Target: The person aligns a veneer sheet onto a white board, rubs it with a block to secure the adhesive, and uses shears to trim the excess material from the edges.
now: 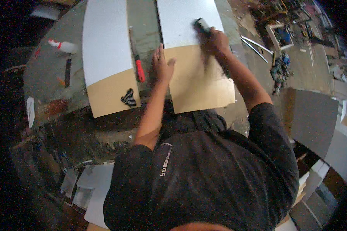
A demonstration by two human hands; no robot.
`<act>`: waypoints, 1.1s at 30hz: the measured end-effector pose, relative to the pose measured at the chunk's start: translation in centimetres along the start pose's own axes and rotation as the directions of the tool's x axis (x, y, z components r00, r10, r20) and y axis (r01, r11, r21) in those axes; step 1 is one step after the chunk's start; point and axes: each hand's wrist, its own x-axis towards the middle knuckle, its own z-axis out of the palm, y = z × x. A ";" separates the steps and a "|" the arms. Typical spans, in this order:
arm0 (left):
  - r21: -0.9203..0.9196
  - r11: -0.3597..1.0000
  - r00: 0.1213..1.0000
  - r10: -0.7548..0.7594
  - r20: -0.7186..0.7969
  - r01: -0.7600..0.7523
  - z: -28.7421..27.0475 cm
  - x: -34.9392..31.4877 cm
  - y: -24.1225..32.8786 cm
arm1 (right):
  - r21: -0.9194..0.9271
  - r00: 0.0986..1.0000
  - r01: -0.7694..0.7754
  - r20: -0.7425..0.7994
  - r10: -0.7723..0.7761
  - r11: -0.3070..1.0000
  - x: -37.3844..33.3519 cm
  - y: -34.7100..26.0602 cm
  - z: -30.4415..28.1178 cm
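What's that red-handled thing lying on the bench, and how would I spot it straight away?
Start at the grey workbench and find the two white-and-tan boards lying side by side, the left board and the right board under the person's hands. In the gap between them lies the red-handled tool, just left of the left hand. It is long and thin, and the only thing there with a bright red grip.

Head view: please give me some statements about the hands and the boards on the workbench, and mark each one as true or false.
1. The right hand grips a dark tool on the right board. True.
2. The left hand holds the red-handled tool. False: it lies flat on the right board; the tool lies between the boards.
3. Both boards are white above and bare brown below. True.
4. The white bottle stands on the left board. False: it lies on the bench, left of it.
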 end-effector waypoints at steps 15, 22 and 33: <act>-0.439 0.818 0.922 -0.380 0.071 0.371 1.2 -9.6 -1.7 | -0.136 0.958 0.046 -0.276 -0.082 0.990 6.3 -1.6 1.0; -0.474 0.815 0.928 -0.374 0.008 0.332 2.2 -15.8 -2.1 | -0.267 0.942 0.077 -0.297 -0.158 0.961 5.5 6.5 -1.4; -0.530 0.582 0.786 -0.424 0.450 0.617 -1.6 -15.3 0.8 | 0.599 0.985 0.000 0.136 -0.102 0.801 4.1 -1.2 -0.8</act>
